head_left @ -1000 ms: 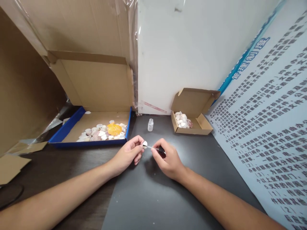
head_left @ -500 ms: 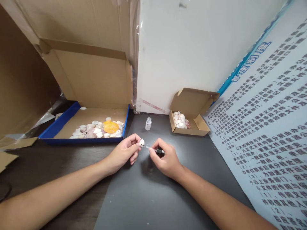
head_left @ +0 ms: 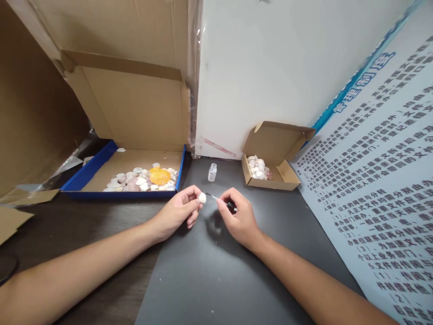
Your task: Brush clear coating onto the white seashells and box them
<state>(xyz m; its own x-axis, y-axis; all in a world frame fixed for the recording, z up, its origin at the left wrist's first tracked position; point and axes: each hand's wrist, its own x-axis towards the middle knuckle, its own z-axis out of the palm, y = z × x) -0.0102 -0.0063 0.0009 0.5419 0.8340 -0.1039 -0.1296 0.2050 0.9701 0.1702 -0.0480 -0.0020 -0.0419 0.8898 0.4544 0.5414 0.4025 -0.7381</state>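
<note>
Between thumb and fingers, my left hand [head_left: 181, 208] pinches a small whitish seashell [head_left: 202, 197] above the dark mat. My right hand [head_left: 237, 216] is closed around a small applicator brush [head_left: 212, 196] with a pale stem, a dark tip and a dark cap mostly covered by my fingers. The brush tip points at the shell, with a small gap between them. Just beyond both hands, a small clear glass bottle [head_left: 212, 172] stands upright without its cap.
Back left, an open blue-sided cardboard box [head_left: 123, 194] holds several pale shells and an orange one [head_left: 160, 176]. Back right is a smaller open cardboard box [head_left: 270, 183] with white shells. A printed poster [head_left: 382, 180] slopes along the right; a white panel [head_left: 257, 67] stands behind.
The brush tip has come away from the shell, and my right hand has shifted slightly up and right. The shell has turned in my left fingers. The whole view has shifted a little.
</note>
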